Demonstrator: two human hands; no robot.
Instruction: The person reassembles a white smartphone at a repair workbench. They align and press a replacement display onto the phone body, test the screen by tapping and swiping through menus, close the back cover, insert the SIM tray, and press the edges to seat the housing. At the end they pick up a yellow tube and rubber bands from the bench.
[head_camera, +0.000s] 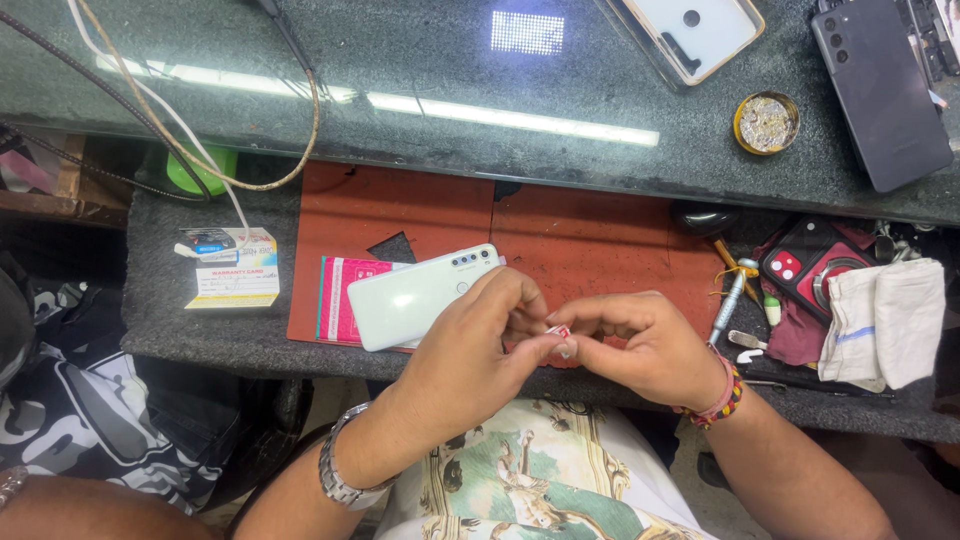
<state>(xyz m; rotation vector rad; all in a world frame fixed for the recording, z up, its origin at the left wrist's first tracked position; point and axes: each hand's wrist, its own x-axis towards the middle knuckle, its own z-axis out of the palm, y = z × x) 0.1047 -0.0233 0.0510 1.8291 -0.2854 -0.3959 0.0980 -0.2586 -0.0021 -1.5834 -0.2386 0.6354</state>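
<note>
My left hand (478, 345) and my right hand (640, 345) meet over the front edge of a red work mat (590, 245). Between their fingertips they pinch a tiny red and white piece (557, 331), too small to tell what it is. A white phone (415, 296) lies face down on the mat just left of my left hand, resting on a pink and white card (338, 296). I wear a metal watch on the left wrist and a beaded band on the right.
A dark phone (882, 90), a clear phone case (695, 32) and a small round tin (766, 122) lie on the glass counter. A red-cased phone (800, 265), folded white cloth (885, 320) and hand tools (733, 300) sit right. Cables (200, 150) and printed cards (232, 268) lie left. Another person's arm (60, 500) is at lower left.
</note>
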